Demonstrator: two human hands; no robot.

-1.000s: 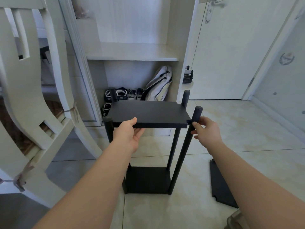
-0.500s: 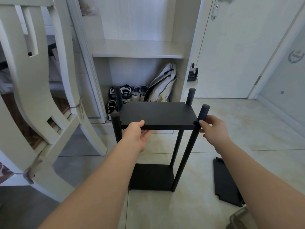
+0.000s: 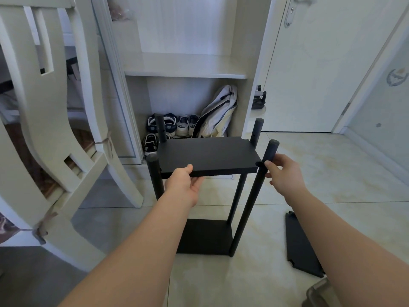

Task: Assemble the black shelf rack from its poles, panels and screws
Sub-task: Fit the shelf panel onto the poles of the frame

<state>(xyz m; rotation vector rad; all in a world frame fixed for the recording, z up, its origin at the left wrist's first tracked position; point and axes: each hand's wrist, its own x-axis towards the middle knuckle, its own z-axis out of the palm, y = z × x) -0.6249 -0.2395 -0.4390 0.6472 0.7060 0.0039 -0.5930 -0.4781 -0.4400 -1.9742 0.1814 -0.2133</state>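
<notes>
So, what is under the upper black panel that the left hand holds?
The left hand grips the front edge of the upper panel, fingers beneath. Far below, a lower panel sits between the poles by the floor; the left forearm hides its left part.

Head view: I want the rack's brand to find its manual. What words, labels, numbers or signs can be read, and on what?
No text can be read.
Emblem at right: too blurred to read.
Mark on the bag: too small to read.
The panel and poles show no lettering.
</notes>
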